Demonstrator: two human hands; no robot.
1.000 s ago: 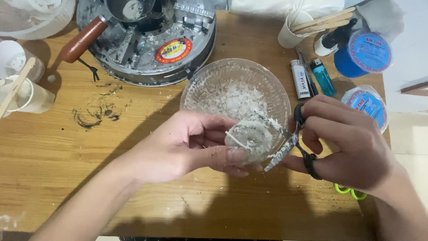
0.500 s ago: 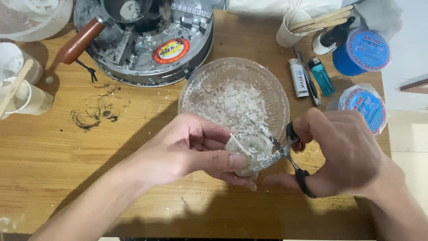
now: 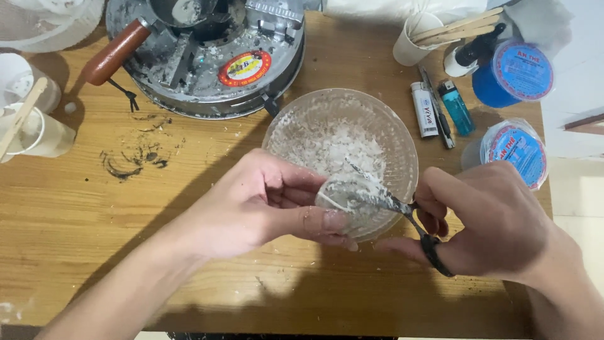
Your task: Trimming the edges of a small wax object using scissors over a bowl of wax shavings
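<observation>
My left hand (image 3: pixel 264 204) pinches a small clear cup (image 3: pixel 349 201) over the glass bowl's (image 3: pixel 402 151) six o'clock rim, while my right hand (image 3: pixel 491 220) grips scissors (image 3: pixel 402 208) poking into it. Two lighters (image 3: pixel 440 108) lie at two o'clock, a metal stove (image 3: pixel 207 56) at eleven.

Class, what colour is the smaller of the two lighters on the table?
Blue lighter, seen in the head view.

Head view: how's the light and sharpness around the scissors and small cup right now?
Head view: even overhead light; the arms throw dark shadows along the table near edge. The scissors in the right hand and the small clear cup in the left hand are sharp; the white-crusted blades blend into the glass bowl.
</observation>
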